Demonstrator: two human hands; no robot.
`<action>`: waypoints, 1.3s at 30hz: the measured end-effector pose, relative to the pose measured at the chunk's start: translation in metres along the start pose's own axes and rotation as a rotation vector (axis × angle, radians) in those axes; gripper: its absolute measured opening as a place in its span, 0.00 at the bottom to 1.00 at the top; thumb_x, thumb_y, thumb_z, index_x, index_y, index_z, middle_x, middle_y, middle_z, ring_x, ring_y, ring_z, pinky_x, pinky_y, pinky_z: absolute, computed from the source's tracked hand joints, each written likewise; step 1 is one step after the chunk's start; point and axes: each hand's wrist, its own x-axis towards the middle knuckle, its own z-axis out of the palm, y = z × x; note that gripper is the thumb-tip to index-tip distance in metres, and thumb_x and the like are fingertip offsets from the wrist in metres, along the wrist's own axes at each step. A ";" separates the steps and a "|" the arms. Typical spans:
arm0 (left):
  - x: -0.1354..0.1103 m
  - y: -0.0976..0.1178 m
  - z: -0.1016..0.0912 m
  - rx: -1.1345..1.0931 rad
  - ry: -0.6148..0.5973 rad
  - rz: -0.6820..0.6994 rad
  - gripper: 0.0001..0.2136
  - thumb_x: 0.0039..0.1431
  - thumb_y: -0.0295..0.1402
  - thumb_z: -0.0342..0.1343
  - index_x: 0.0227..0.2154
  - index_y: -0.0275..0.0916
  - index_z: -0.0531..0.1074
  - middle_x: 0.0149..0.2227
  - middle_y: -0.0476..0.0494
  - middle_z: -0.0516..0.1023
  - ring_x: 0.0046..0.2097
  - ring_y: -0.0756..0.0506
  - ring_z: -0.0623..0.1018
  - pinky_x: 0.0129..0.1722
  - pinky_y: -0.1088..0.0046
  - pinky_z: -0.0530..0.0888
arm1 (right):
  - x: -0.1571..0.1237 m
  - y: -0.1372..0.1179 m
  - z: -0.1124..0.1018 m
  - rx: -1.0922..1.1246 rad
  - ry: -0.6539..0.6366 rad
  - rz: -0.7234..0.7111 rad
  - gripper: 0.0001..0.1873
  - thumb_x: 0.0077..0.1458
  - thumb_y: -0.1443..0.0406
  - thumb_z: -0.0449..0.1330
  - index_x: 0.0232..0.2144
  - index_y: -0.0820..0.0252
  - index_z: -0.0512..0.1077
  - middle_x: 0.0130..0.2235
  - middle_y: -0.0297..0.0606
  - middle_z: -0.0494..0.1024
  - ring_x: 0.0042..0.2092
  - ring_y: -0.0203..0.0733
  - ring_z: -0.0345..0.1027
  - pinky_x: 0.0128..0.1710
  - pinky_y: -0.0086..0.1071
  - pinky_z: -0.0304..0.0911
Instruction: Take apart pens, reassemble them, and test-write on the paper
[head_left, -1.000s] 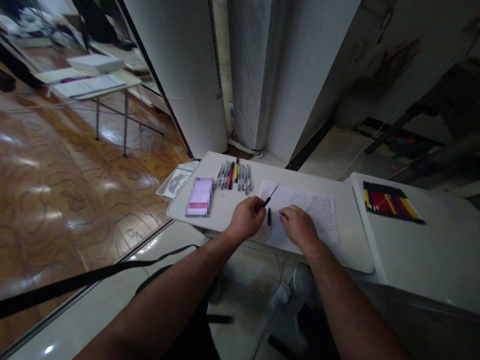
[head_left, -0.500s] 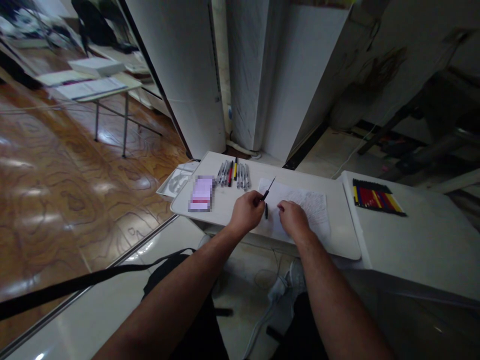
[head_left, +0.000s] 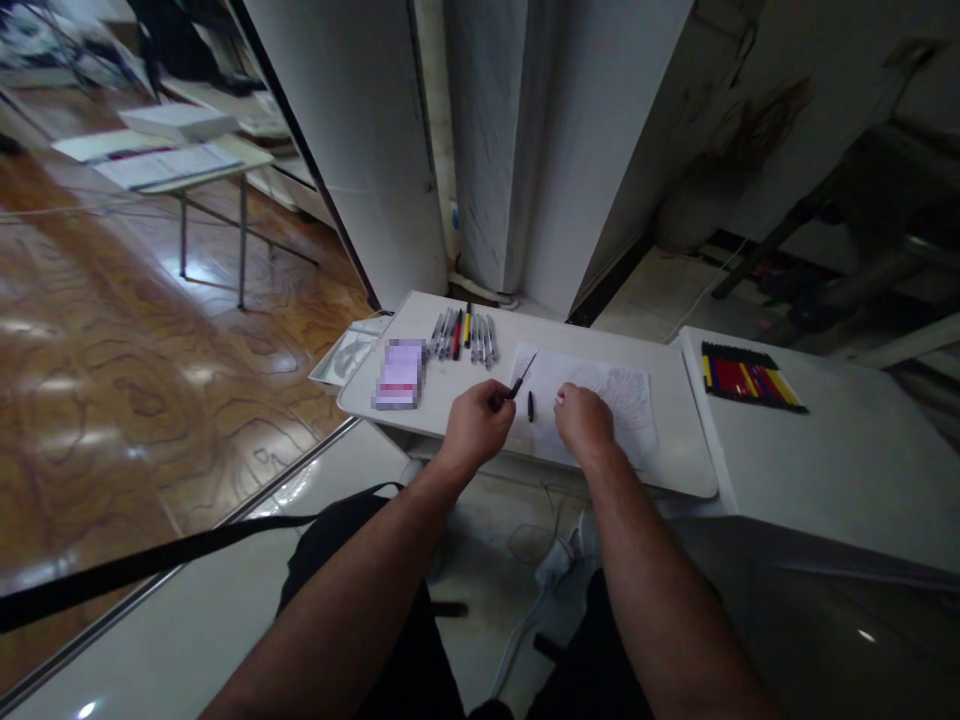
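Observation:
My left hand [head_left: 480, 422] is closed on a black pen [head_left: 517, 388] whose thin dark tip, or refill, points up and away over the sheet of paper [head_left: 550, 440]. A short black piece, likely a pen cap [head_left: 530, 405], lies on the paper between my hands. My right hand [head_left: 586, 420] is pinched above the paper, with a small whitish thing [head_left: 559, 400] at its fingertips, too small to name. Dense dark writing or scribble covers the right part of the sheet. My right hand hides some of it.
On the white table [head_left: 442, 392] lie several clear pens [head_left: 482, 340], a red pen [head_left: 457, 335], a yellow pen [head_left: 468, 326] and a blurred-out phone-like screen [head_left: 400, 373]. A pack of coloured pens [head_left: 750, 376] rests on the right-hand surface. A wall column [head_left: 480, 150] rises behind.
My left hand has drawn slightly left with the pen, away from the cap. A small whitish thing now shows at my right fingertips. The camera view has shifted a little.

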 end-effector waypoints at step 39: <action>0.036 -0.017 0.003 0.113 -0.088 0.035 0.08 0.52 0.31 0.55 0.33 0.41 0.78 0.31 0.47 0.80 0.32 0.48 0.75 0.33 0.73 0.67 | 0.023 0.031 0.000 0.963 0.309 0.037 0.13 0.50 0.63 0.56 0.37 0.61 0.74 0.32 0.37 0.78 0.30 0.37 0.69 0.30 0.29 0.64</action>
